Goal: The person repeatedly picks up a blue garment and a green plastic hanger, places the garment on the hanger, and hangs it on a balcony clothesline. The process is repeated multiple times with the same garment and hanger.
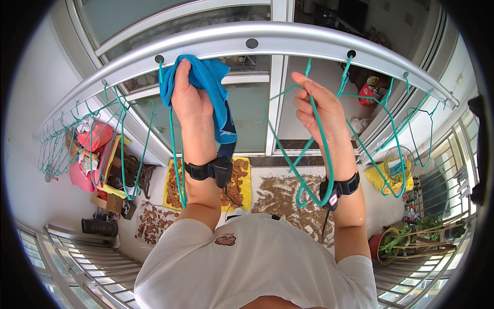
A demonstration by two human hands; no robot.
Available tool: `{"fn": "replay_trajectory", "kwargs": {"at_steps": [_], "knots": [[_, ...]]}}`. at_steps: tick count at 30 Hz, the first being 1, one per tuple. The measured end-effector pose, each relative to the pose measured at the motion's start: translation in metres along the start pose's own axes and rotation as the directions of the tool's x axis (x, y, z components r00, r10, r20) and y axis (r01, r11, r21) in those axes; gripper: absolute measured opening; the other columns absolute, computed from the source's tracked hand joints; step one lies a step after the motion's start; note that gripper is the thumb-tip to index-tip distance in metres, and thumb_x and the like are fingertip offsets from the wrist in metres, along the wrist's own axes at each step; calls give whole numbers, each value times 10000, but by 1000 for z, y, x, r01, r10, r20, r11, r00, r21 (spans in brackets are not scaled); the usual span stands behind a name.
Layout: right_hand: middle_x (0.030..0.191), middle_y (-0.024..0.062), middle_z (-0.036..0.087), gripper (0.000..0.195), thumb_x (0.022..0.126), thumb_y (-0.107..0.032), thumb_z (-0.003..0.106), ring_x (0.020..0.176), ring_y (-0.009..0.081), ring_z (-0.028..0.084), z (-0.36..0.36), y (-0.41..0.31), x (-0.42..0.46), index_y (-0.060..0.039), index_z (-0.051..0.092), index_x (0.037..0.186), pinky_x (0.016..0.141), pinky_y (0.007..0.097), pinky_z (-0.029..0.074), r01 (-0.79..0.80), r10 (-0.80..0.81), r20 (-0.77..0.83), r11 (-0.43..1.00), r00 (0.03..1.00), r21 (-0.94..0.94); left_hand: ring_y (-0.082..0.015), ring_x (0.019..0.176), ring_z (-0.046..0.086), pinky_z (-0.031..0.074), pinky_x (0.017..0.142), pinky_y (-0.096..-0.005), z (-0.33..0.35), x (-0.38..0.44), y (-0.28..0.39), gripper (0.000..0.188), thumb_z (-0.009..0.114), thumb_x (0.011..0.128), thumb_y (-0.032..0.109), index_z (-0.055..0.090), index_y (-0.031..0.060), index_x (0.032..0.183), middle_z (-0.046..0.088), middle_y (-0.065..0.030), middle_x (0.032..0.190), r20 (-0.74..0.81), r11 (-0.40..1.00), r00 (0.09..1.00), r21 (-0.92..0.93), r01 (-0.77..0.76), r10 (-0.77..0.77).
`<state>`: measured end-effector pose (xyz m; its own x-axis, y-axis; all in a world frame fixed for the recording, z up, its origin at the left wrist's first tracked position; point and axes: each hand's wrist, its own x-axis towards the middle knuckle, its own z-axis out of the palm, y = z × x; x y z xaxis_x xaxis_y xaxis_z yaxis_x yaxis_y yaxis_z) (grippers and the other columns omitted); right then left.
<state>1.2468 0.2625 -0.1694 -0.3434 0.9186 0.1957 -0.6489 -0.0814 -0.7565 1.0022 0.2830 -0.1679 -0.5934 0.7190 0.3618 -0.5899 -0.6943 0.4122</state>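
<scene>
My left hand [193, 96] is raised to the metal drying rail [216, 42] and grips a blue textured cloth [212, 81], whose loose end hangs down beside the wrist. Part of the cloth covers the rail's lower edge near a hole where a green hanger [173, 143] hangs. My right hand [318, 104], right of centre just below the rail, has its fingers closed around the upper part of another green clothes hanger [297, 174]. That hanger tilts down across my forearm; whether its hook rests on the rail is not plain. Each wrist wears a black strap with a small device.
Many green hangers [123, 143] hang along the rail at left, and several [389, 143] at right. On the floor lie a yellow sheet [247, 189] with brown dried pieces and spread grain-like material [285, 193]. Boxes and bags stand left; a potted plant [397, 241] stands right.
</scene>
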Motion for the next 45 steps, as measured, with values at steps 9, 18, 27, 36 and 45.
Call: {"fn": "replay_trajectory", "kwargs": {"at_steps": [9,18,27,36,45], "knots": [[727,0,474,310,952,-78,473,530,47,385,44,18,25,95,548,1198,410,184,295,-126,150,120,974,981,-189,-206,814,671,572,730,-350,-3,8,-6,122,614,904,131,650,27,957,684,-91,920,57,999,997,5,43,-43],[682,0,461,297,897,-55,485,487,63,383,39,30,42,75,581,1146,399,216,273,-164,217,169,945,961,-284,-223,836,672,574,744,-394,-1,10,-12,134,583,923,149,642,31,946,683,-96,930,98,992,992,102,68,-78],[705,1,506,337,966,-130,469,489,42,409,22,22,-3,33,531,1254,380,190,280,-125,173,122,935,977,-331,-251,870,666,570,758,-416,1,8,-17,174,573,932,185,624,30,991,675,-112,975,89,993,993,90,73,-81],[964,75,646,455,944,-180,577,701,83,570,-4,28,-31,-92,458,1374,512,198,482,-34,106,132,889,986,-456,-213,845,651,558,726,-355,-2,-12,-39,198,554,957,207,610,35,1038,662,-92,959,-63,985,997,166,-44,55],[929,64,636,198,927,-23,473,606,59,496,-74,57,-82,1,615,1063,441,194,356,261,-302,-27,864,953,-431,-224,821,663,561,682,-360,-91,-50,-36,167,563,927,91,584,20,1077,655,-108,948,95,791,841,408,455,-533]]}}
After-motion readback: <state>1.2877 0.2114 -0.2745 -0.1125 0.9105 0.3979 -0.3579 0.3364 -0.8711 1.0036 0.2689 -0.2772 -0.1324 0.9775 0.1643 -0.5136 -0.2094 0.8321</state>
